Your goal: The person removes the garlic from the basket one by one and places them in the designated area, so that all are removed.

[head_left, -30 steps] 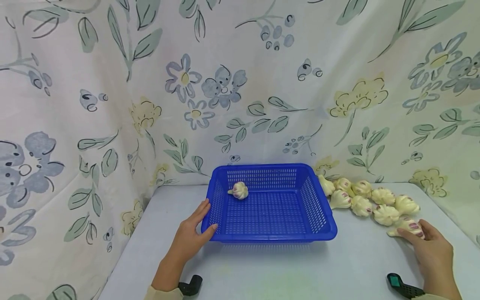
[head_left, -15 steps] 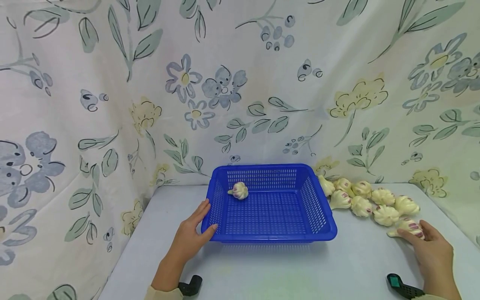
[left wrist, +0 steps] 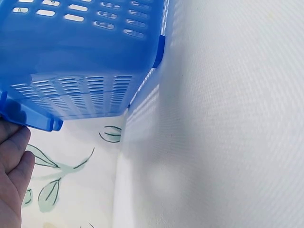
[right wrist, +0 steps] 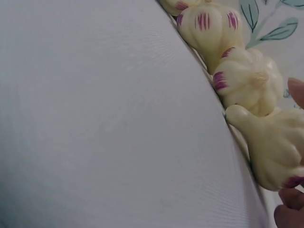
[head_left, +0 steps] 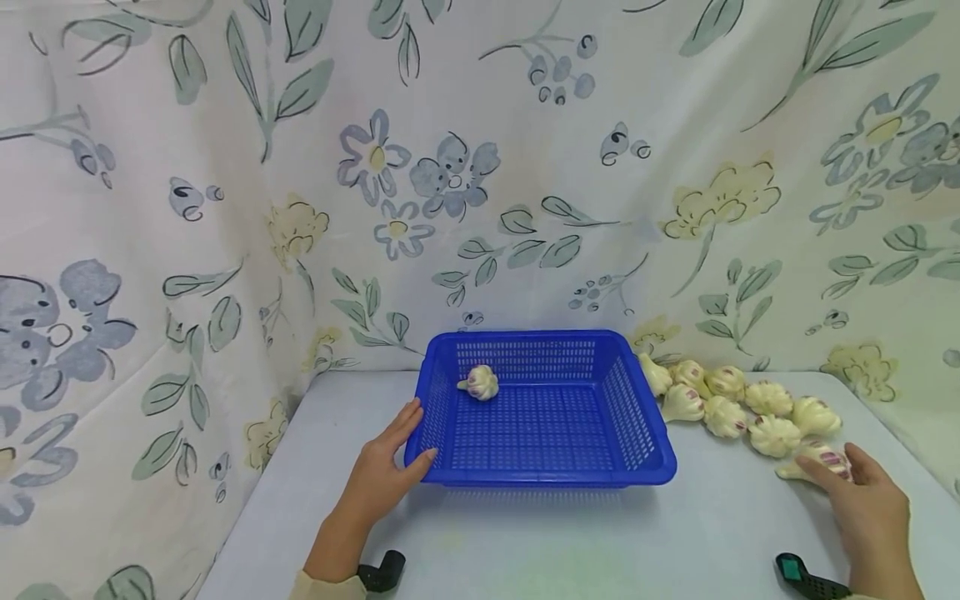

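Note:
A blue plastic basket (head_left: 540, 477) with slotted walls stands on the white table, one garlic bulb (head_left: 482, 382) lying inside near its back left corner. My left hand (head_left: 380, 477) rests on the basket's left rim, fingers fairly straight and thumb at the front left corner. To the right, my right hand (head_left: 870, 508) holds a garlic bulb (right wrist: 275, 145) between thumb and fingers. That bulb has purple streaks, and its stem points left. It lies low at the near end of the garlic group, beside another garlic bulb (right wrist: 251, 80).
Several more garlic bulbs (head_left: 726, 417) lie in two rough rows right of the basket, the leftmost close against its wall. A floral cloth (head_left: 525, 167) hangs behind and along the sides of the white table (head_left: 525, 550).
The head view has shifted slightly. Both hands, the basket and the garlic bulbs keep their places.

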`<action>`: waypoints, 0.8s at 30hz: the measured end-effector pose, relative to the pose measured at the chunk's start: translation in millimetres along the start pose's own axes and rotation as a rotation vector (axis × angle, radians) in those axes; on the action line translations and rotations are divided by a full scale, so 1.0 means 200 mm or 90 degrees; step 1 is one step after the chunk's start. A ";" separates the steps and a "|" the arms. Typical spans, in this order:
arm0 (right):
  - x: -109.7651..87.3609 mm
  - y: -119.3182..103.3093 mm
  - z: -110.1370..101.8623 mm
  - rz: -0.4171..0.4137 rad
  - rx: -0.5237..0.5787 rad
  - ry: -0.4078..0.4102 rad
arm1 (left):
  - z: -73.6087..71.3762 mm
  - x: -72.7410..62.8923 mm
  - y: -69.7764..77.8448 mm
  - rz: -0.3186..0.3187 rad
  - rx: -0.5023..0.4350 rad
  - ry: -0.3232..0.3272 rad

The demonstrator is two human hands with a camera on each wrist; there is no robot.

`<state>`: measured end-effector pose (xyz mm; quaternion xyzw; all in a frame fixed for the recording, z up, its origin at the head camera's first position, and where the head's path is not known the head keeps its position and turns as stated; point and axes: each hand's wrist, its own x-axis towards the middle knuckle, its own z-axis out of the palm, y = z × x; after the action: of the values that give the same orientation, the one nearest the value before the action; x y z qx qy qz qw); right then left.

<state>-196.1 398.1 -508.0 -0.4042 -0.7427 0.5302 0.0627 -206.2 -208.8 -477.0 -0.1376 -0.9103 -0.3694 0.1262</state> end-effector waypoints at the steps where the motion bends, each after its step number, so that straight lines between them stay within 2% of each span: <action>1: -0.02 -0.01 0.00 -0.004 -0.001 0.003 | 0.00 0.00 0.00 0.003 0.000 -0.001; 4: -0.07 -0.04 -0.02 -0.008 -0.009 0.021 | 0.00 0.00 0.00 0.010 -0.001 -0.003; 7: -0.13 -0.10 -0.01 -0.035 -0.018 0.044 | 0.00 0.01 0.00 0.011 -0.002 -0.006; 10: -0.19 -0.21 0.01 -0.089 -0.046 0.049 | -0.01 0.01 0.00 0.007 -0.001 -0.010; 12: -0.24 -0.30 0.03 -0.151 -0.076 0.029 | -0.01 0.01 0.00 0.004 0.001 -0.009; 14: -0.30 -0.39 0.08 -0.233 -0.114 -0.003 | -0.01 0.01 0.00 -0.001 0.003 -0.008; 19: -0.47 -0.62 0.27 -0.444 -0.184 -0.115 | 0.00 0.01 0.01 -0.012 0.011 -0.005; 24: -0.65 -0.84 0.50 -0.591 -0.176 -0.212 | 0.00 0.00 0.01 -0.015 0.004 0.002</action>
<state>-251.8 219.6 -365.7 0.0534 -0.9071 0.4004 0.1184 -205.5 -207.9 -476.6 -0.1261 -0.9129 -0.3680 0.1235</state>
